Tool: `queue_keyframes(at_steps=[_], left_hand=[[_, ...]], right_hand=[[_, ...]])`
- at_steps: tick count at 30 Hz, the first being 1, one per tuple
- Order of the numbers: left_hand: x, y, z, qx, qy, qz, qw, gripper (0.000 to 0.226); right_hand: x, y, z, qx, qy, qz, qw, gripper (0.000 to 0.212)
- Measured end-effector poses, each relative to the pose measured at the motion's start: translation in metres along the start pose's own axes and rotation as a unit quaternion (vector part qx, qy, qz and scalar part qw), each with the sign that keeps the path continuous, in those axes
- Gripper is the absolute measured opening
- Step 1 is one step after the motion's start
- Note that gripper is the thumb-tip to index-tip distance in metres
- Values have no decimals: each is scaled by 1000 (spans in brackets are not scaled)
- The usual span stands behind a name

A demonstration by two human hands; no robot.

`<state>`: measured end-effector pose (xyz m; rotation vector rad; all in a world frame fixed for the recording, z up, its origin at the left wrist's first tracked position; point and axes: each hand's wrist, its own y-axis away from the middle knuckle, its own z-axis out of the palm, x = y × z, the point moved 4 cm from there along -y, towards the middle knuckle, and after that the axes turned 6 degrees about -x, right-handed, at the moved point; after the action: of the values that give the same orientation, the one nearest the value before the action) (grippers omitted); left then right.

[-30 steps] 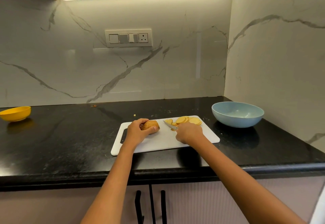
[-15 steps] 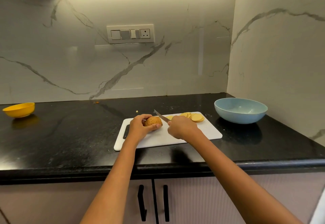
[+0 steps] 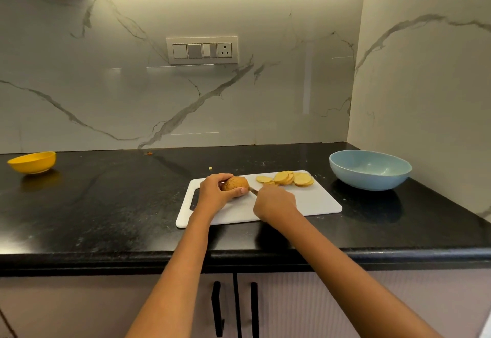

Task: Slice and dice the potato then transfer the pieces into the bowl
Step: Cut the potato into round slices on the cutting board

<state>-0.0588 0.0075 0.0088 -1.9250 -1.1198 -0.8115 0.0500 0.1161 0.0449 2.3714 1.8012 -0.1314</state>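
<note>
A brown potato [image 3: 235,183] lies on the white cutting board [image 3: 313,202], and my left hand [image 3: 215,193] grips it from the left with the thumb along its near side. My right hand [image 3: 275,202] holds a knife [image 3: 253,191] whose handle is hidden in the fist. The blade meets the potato's right end, low against the board. Several round yellow slices [image 3: 288,178] lie overlapped at the board's far right. The light blue bowl [image 3: 369,169] stands to the right of the board with nothing in it.
A yellow bowl [image 3: 33,162] sits at the far left of the black countertop [image 3: 106,205]. One small potato scrap [image 3: 210,168] lies behind the board. Marble walls close the back and the right side. Cabinet doors with black handles [image 3: 218,308] are below the counter edge.
The knife went from near the slices to raised above the potato, then down against the potato's right end. My left hand stayed on the potato. The view shifted slightly.
</note>
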Motion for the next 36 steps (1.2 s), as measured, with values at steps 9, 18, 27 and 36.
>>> queue_keyframes(at_steps=[9,18,27,36], left_hand=[[1,-3,2,12,-12,6,1000,56],[0,-3,2,14,-8,3,1000,58],[3,-2,0,21,-30,23,999,55],[5,-2,0,2,-23,16,1000,58]], right_hand=[[-11,0,-22,20,8,-17,1000,30],[-11,3,-18,31,29,-23,999,30],[-15,-17,-13,-9,-7,-16,1000,29],[-5,-12,-2,-14,23,-22,999,30]])
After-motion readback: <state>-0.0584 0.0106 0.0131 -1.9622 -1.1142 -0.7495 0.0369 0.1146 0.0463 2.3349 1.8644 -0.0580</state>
